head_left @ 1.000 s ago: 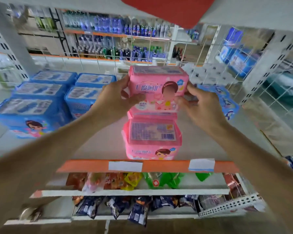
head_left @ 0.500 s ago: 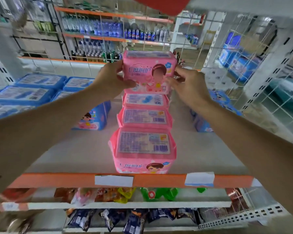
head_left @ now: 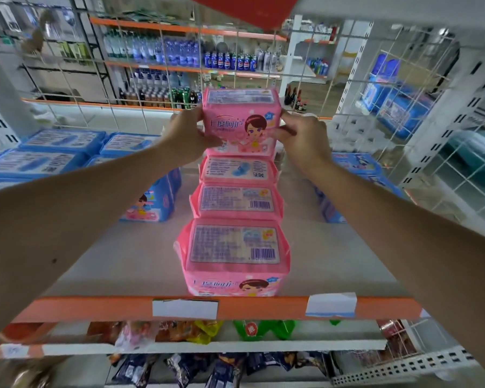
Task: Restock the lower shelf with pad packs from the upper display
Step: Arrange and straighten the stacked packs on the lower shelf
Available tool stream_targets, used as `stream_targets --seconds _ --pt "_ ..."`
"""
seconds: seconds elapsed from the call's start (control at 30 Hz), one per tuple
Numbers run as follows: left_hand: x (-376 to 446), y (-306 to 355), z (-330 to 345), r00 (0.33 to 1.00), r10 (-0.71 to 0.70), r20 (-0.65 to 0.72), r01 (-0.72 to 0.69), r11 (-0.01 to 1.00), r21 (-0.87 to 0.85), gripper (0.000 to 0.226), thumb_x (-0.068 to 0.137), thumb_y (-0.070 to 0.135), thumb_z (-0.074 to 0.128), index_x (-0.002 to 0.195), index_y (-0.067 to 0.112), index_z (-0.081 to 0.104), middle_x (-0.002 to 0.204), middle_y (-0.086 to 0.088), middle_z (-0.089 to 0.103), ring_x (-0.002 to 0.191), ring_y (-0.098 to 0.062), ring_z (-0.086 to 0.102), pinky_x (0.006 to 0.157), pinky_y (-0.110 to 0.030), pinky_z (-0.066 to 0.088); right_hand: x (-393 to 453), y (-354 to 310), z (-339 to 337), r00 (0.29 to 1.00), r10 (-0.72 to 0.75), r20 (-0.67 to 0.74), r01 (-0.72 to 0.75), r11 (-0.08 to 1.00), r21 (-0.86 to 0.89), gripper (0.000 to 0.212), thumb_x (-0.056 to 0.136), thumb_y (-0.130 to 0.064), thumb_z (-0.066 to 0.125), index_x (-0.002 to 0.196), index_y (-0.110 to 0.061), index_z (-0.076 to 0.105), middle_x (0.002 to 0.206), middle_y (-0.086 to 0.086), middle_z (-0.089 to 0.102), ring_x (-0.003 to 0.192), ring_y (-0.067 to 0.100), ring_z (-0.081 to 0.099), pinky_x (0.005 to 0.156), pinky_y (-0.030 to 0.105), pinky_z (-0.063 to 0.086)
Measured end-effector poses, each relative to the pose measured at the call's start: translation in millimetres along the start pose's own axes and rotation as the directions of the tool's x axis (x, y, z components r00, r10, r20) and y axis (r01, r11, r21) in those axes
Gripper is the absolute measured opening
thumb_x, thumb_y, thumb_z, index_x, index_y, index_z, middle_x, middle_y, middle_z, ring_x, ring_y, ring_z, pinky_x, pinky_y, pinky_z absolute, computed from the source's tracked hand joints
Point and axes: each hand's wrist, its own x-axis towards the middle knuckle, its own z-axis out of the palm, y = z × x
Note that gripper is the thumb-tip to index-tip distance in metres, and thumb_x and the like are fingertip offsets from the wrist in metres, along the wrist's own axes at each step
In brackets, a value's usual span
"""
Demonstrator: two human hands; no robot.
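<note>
Both hands, left hand (head_left: 189, 134) and right hand (head_left: 301, 135), are gripping a pink pack (head_left: 241, 121) with curled fingers, placing it far behind the row; next, letting go gently.

The pink pack (head_left: 241, 123) between both hands wears glossy plastic film, like the packs (head_left: 237, 201) below it. The shelf (head_left: 129, 256) beneath looks matt, perhaps painted metal; the wire grid (head_left: 140, 88) beyond is coated metal.

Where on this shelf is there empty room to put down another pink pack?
Bare shelf lies between the pink packs and the blue packs on the left, and between the pink row and the blue packs on the right. The back left corner is crowded with blue packs.
</note>
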Motion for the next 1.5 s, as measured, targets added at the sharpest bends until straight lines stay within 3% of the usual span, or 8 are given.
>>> stream_targets --seconds 0.07,0.27,0.33,0.43,0.63,0.87,1.1,1.5 --pt "-2 -3 3 1.0 0.018 0.002 -0.018 1.0 0.018 0.041 0.082 0.012 0.081 0.119 0.014 0.064 0.114 -0.001 0.072 0.092 -0.027 0.07 0.092 -0.045 0.056 -3 4 3 1.0 0.022 -0.008 -0.022 1.0 -0.006 0.01 0.091 -0.032 0.07 0.09 -0.023 0.074 0.068 -0.011 0.068 0.059 0.005 0.06 0.06 0.03 0.046" --pt "1 1 2 0.998 -0.003 0.062 -0.01 0.98 0.199 0.039 0.091 0.025 0.073 0.125 0.013 0.06 0.119 -0.006 0.068 0.105 -0.026 0.064 0.096 -0.038 0.052 -12 5 5 0.999 0.031 0.021 -0.03 0.999 -0.031 0.048 0.095 -0.054 0.058 0.134 -0.028 0.063 0.069 -0.013 0.067 0.063 0.007 0.063 0.058 0.028 0.045" --pt "-10 3 -2 0.997 -0.052 0.063 0.028 0.942 0.336 0.046 0.097 0.04 0.063 0.131 0.011 0.053 0.123 -0.013 0.061 0.105 -0.032 0.062 0.087 -0.043 0.055 -18 1 3 0.999 0.031 0.024 -0.03 0.997 -0.071 0.049 0.096 -0.051 0.057 0.14 -0.031 0.055 0.088 -0.004 0.076 0.082 0.018 0.071 0.069 0.039 0.056" --pt "-41 9 -11 0.997 -0.078 -0.004 0.07 0.875 0.479 0.054 0.099 0.05 0.051 0.135 0.011 0.044 0.122 -0.016 0.058 0.103 -0.035 0.06 0.077 -0.044 0.054 -34 -8 -3 0.999 0.033 -0.014 -0.035 0.984 -0.176 0.061 0.099 -0.045 0.056 0.151 -0.019 0.04 0.123 0.008 0.069 0.11 0.028 0.065 0.088 0.047 0.055" --pt "-104 31 -37 0.983 0.18 0.04 -0.174 0.833 0.525 0.066 0.096 0.05 0.054 0.15 0.02 0.034 0.152 -0.006 0.041 0.133 -0.034 0.046 0.1 -0.05 0.045 -80 -35 -19 0.989 -0.125 0.083 0.145 0.932 -0.333 0.074 0.099 -0.06 0.033 0.159 -0.019 0.021 0.164 0.008 0.027 0.151 0.03 0.025 0.118 0.055 0.029" --pt "-152 33 -48 0.927 0.365 0.079 -0.341 0.74 0.58 0.072 0.093 0.06 0.048 0.152 0.021 0.031 0.16 -0.006 0.031 0.137 -0.038 0.041 0.101 -0.056 0.044 -130 -90 -32 0.976 -0.205 0.067 0.216 0.923 -0.319 0.072 0.098 -0.058 0.043 0.158 -0.023 0.024 0.166 0.009 0.022 0.152 0.033 0.021 0.114 0.062 0.031" --pt "-188 35 -59 0.889 0.444 0.109 -0.44 0.765 0.471 0.073 0.091 0.059 0.045 0.153 0.024 0.034 0.162 -0.004 0.031 0.143 -0.035 0.036 0.102 -0.059 0.042 -167 -118 -43 0.976 -0.21 0.052 0.215 0.921 -0.324 0.072 0.099 -0.06 0.041 0.158 -0.022 0.026 0.166 0.006 0.022 0.153 0.027 0.021 0.114 0.061 0.031" --pt "-286 76 -99 0.938 0.346 0.011 -0.314 0.836 0.449 0.072 0.091 0.066 0.039 0.154 0.031 0.036 0.161 0.01 0.031 0.147 -0.024 0.031 0.108 -0.054 0.036 -231 -165 -95 0.977 -0.187 0.104 0.204 0.961 -0.186 0.07 0.097 -0.064 0.037 0.159 -0.035 0.021 0.169 -0.005 0.009 0.156 0.02 0.006 0.119 0.063 0.022"
